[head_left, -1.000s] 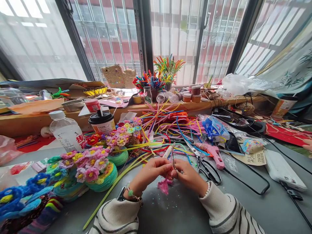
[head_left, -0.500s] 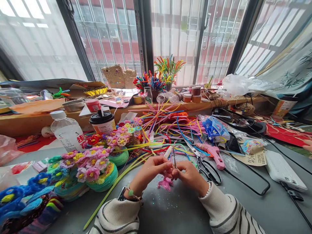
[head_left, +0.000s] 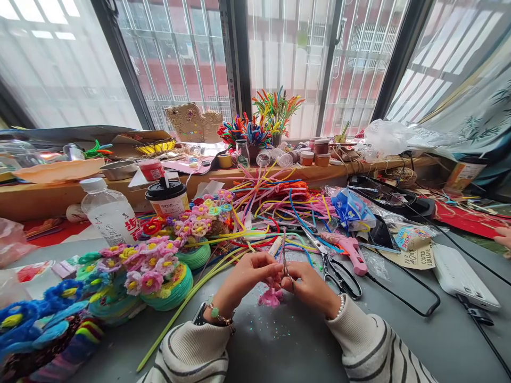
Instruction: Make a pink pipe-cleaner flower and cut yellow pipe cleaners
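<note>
The left hand (head_left: pixel 257 270) is pinching its fingertips together on the pink flower (head_left: pixel 271 298), which is hanging just beneath them, petals downward, nearer this hand than the other. Beside it, the right hand (head_left: pixel 313 288) is closing around the scissors (head_left: pixel 284 254), whose long axis is pointing toward the window (head_left: pixel 287 69).

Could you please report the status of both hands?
Left hand pinching pink flower. Right hand holding small scissors. Large scissors lying close by, nothing between the hands and flower.

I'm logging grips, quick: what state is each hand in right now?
Left hand: closed in a pinch, apparently on the pink fuzzy flower below its fingertips.
Right hand: closed, holding a slim metal tool.
</note>
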Demonstrator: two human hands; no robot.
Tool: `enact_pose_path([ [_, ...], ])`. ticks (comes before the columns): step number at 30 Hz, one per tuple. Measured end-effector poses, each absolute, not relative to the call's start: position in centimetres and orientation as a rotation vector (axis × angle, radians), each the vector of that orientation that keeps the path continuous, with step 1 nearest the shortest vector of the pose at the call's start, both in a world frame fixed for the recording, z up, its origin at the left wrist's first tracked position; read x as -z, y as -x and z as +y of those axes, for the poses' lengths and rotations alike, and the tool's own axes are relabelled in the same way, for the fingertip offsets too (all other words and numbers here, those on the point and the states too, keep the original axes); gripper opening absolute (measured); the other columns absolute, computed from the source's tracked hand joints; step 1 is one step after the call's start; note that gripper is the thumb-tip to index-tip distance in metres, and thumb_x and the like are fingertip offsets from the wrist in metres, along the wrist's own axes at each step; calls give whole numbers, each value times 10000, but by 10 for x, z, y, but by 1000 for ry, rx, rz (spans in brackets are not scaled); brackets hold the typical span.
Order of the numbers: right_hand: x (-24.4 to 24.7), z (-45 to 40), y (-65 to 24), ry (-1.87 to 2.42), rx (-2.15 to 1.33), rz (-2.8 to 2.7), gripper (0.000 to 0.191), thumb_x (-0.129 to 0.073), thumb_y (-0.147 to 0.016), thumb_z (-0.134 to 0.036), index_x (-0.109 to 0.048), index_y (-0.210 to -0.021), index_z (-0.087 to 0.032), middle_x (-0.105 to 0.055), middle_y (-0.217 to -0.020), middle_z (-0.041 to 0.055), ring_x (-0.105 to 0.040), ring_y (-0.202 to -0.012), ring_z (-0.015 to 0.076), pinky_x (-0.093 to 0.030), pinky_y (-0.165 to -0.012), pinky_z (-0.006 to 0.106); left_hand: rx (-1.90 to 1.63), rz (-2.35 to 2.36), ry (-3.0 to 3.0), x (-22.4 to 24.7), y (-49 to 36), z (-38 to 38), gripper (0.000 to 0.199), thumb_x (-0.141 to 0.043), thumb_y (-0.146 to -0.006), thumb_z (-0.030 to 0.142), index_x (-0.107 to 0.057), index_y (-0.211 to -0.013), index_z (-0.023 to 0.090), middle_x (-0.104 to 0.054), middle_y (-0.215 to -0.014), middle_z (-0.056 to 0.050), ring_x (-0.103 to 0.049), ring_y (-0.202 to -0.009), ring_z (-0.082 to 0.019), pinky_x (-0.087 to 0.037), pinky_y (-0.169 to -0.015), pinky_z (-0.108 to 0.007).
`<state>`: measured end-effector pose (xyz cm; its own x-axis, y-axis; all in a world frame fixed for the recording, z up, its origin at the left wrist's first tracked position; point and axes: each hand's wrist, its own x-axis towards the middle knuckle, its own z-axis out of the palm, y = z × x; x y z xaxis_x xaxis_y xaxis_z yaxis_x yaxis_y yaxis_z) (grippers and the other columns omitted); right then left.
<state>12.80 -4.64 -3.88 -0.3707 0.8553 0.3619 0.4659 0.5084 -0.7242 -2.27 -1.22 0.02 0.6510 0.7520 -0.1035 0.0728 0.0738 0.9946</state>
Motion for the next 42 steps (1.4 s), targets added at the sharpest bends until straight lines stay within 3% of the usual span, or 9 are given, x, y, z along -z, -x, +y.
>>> enact_pose_path([
  [9,44,-46,-129,1171,-724,-1903,640,-252,-730,-627,-562,-442,-147,-549,-454,23,-510,-473,109,-364,-511,220,-607,751,-1388,2,22,-10,256,-594,-632,353,-499,-586,120,-526,-508,24,-470,-474,-73,-366,-507,-209],
  [19,39,-47,-126,1002,-773,-2073,712,-102,-693,-668,-583,-705,-142,-594,-686,35,-521,-650,133,-375,-612,239,-561,724,-1408,-1,21,-14,242,-594,-633,347,-509,-623,121,-540,-490,23,-495,-456,-87,-375,-476,-206],
  [31,43,-45,-129,1177,-688,-1971,597,-307,-710,-623,-646,-583,-148,-600,-568,37,-518,-576,126,-366,-575,232,-559,735,-1448,4,23,-10,242,-582,-651,350,-498,-633,123,-531,-502,31,-496,-464,-77,-359,-473,-193],
  [38,41,-47,-126,1010,-797,-2042,728,-115,-691,-671,-621,-712,-149,-605,-676,35,-525,-645,135,-365,-600,242,-494,701,-1479,0,22,-14,233,-573,-659,344,-507,-630,122,-547,-505,18,-506,-463,-88,-355,-469,-200],
  [42,40,-47,-126,1009,-813,-1993,657,-212,-701,-659,-626,-660,-152,-600,-624,27,-529,-618,132,-375,-599,238,-498,701,-1477,1,23,-14,240,-564,-663,357,-513,-640,124,-538,-501,21,-501,-466,-87,-345,-465,-197],
])
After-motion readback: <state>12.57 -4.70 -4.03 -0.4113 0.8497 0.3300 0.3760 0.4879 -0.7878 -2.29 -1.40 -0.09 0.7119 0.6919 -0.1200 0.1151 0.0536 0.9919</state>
